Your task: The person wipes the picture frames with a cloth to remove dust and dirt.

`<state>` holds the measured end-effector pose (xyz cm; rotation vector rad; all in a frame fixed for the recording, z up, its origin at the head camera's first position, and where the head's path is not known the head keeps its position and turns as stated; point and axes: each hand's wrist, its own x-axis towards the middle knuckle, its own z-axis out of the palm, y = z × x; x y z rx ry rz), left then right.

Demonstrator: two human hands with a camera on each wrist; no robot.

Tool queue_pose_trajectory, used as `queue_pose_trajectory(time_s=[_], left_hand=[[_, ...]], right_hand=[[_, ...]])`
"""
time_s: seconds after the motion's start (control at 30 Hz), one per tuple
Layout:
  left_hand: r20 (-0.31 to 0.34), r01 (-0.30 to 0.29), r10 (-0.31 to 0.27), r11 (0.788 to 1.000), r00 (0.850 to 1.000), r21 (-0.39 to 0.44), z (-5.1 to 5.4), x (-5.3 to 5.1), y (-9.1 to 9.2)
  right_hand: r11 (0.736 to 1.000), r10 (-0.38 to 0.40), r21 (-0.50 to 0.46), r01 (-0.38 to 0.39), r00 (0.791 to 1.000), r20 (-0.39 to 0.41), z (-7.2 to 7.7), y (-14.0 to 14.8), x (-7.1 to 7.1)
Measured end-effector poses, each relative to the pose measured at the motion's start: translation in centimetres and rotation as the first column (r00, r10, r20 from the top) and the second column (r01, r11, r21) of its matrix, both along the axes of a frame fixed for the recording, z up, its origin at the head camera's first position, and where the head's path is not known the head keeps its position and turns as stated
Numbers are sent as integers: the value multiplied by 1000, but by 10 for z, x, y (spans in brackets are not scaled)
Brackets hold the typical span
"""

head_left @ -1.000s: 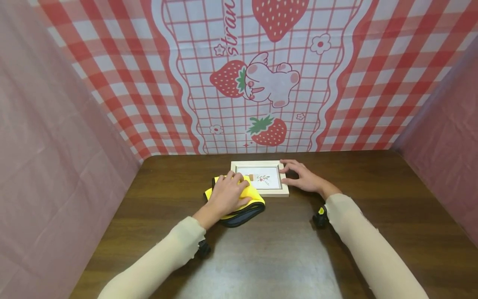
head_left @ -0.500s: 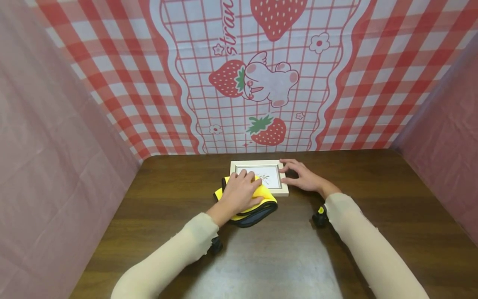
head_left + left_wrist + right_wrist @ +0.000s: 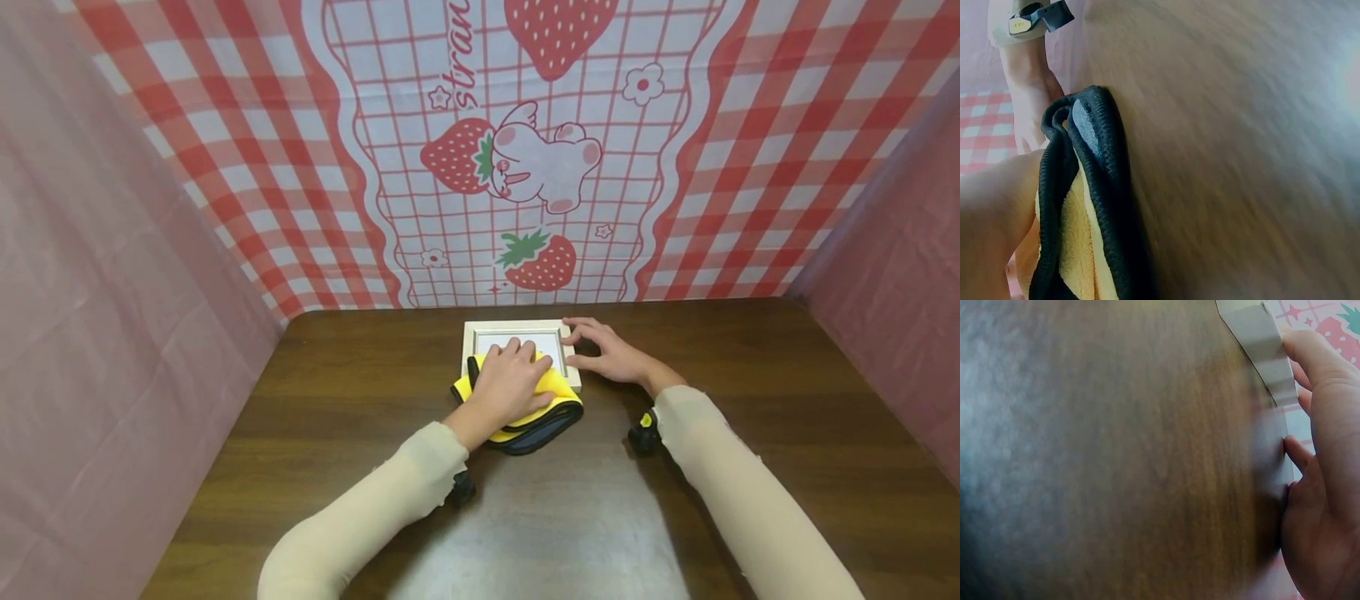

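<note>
The left hand (image 3: 510,387) lies over a folded yellow microfibre cloth (image 3: 558,385) with black edging and a dark grey underside, its fingers bent to grip the layers, thumb spread toward the near right. The right hand (image 3: 617,360) touches the right end of a pale wooden picture frame (image 3: 517,326), thumb and fingers loosely curved against the rim without closing round it. The frame lies flat, picture side up, near the back of the brown wood-grain table (image 3: 337,417); the cloth covers its near side and much of the picture. If the left hand pushes harder than the right hand braces, the frame could slide or turn, since only a light touch appears to steady it. The cloth's loose near fold could also snag on the rim or bunch under the palm. Beyond the table hangs a red-and-white gingham backdrop (image 3: 322,233) with strawberries, between pink side curtains (image 3: 112,292).
</note>
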<state>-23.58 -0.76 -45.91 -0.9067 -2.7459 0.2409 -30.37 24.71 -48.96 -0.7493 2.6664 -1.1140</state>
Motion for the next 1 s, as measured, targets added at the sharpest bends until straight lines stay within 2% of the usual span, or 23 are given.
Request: queue_pose_trajectory(time_s=[0.27, 0.53, 0.63, 0.87, 1.0], left_hand=[[52, -39, 40, 999, 998, -26, 2, 1, 22], [64, -45, 46, 999, 997, -22, 1, 2, 23], [51, -34, 35, 999, 998, -13, 1, 3, 21], [-27, -17, 17, 1000, 999, 0, -3, 4, 17], [-38, -15, 16, 1000, 999, 4, -4, 5, 15]], right_hand=[[1000, 18, 1, -18, 1000, -23, 0, 2, -1], [1000, 11, 2, -11, 1000, -26, -4, 2, -2], [1000, 4, 7, -4, 1000, -26, -5, 2, -1], [1000, 8, 5, -8, 999, -33, -3, 3, -2], [1000, 9, 5, -9, 1000, -29, -3, 2, -2]])
